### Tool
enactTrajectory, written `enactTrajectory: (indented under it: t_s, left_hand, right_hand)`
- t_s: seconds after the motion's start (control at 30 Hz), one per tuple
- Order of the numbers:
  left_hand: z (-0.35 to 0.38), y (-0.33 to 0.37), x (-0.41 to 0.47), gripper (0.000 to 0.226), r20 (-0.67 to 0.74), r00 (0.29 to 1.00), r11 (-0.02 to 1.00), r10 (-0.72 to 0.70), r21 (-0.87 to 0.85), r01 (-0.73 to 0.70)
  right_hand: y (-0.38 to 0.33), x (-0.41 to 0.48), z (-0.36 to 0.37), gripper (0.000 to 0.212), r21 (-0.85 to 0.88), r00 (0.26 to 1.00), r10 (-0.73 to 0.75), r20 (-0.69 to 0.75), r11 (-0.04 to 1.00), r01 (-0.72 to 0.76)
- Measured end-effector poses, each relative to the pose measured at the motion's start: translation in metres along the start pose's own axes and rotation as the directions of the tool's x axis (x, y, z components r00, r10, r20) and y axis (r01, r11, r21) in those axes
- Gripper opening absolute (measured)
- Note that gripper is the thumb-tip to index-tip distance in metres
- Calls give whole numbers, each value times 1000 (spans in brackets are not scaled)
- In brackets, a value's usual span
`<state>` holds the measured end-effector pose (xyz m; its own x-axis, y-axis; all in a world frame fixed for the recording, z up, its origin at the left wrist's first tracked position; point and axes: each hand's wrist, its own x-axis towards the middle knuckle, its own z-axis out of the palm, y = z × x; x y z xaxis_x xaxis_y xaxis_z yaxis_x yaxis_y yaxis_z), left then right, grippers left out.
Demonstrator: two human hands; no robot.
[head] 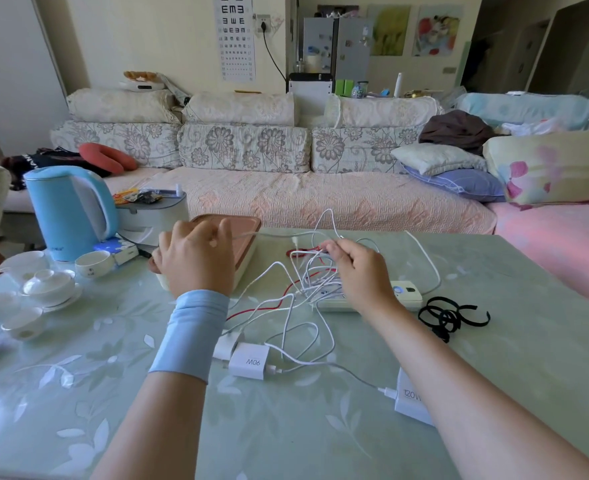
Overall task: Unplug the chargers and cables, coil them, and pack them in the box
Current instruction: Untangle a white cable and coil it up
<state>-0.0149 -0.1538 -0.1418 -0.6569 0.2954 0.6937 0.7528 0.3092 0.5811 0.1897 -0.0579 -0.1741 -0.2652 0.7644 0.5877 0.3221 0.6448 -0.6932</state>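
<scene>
On the table (494, 358), the left hand (192, 252) sits over the box (248, 239), fingers curled round a white cable (279, 233) that stretches toward the right hand (355, 271). The right hand pinches tangled cables (307, 275) above the strip (407, 294). The 90W charger (249, 363) and 120W charger (411, 401) lie nearer, cords attached.

Green glass-topped table (494, 358): power strip (405, 295) under cable tangle (300, 299); black straps (449, 317) just beside it; 90W charger (249, 361) and 120W charger (410, 401) near it; lidded box (248, 251) and kettle (68, 213) farther off.
</scene>
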Motion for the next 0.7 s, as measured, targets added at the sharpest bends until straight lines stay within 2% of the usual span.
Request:
enactTrajectory:
  t_s: [0.07, 0.1, 0.17, 0.23, 0.27, 0.33, 0.4, 0.43, 0.5, 0.57, 0.6, 0.63, 0.7]
  left_hand:
    - [6, -8, -2, 23, 134, 988, 995, -77, 80, 66]
    - [6, -9, -4, 29, 175, 983, 998, -62, 38, 56]
    - [3, -1, -8, 45, 170, 981, 977, 94, -207, -57]
    - [-2, 18, -16, 46, 207, 941, 873, 267, -466, -146]
    - [-3, 28, -22, 41, 267, 904, 822, 334, -552, -140]
    - [-4, 44, -35, 28, 440, 832, 769, 339, -639, 24]
    - [-3, 49, -43, 17, 614, 751, 768, 243, -595, 238]
    - [-3, 48, -42, 15, 662, 720, 811, 208, -528, 251]
    - [-6, 46, -37, 28, 696, 689, 937, 202, -343, 72]
    - [-9, 44, -31, 45, 678, 710, 981, 191, -116, -152]
    - [-10, 44, -29, 47, 641, 744, 977, 190, -53, -204]
    - [-11, 43, -26, 47, 602, 774, 977, 198, -59, -204]
    - [-10, 42, -27, 43, 521, 825, 960, 217, -266, -85]
  right_hand:
    - [-8, 4, -5, 20, 51, 996, -77, -43, 996, 79]
    - [-10, 5, -7, 20, 47, 993, -115, -29, 992, 116]
    - [-15, 3, -6, 21, 20, 984, -178, 20, 984, 177]
    - [-20, -1, -1, 22, 18, 975, -206, 83, 978, 206]
    - [-22, -4, 2, 23, 14, 971, -209, 118, 978, 209]
    - [-27, -7, 5, 24, -5, 969, -186, 161, 982, 190]
    - [-29, -9, 6, 19, 6, 978, -145, 151, 989, 146]
    - [-29, -10, 6, 22, 26, 983, -125, 134, 992, 122]
    - [-26, -11, 5, 29, 65, 985, -81, 152, 995, 72]
    - [-22, -12, 5, 28, 37, 971, -12, 240, 999, 3]
    - [-18, -13, 5, 27, 1, 957, 32, 287, 999, -33]
    - [-14, -14, 5, 23, -36, 945, 68, 321, 998, -60]
    - [-6, -16, 5, 12, -109, 937, 85, 339, 993, -50]
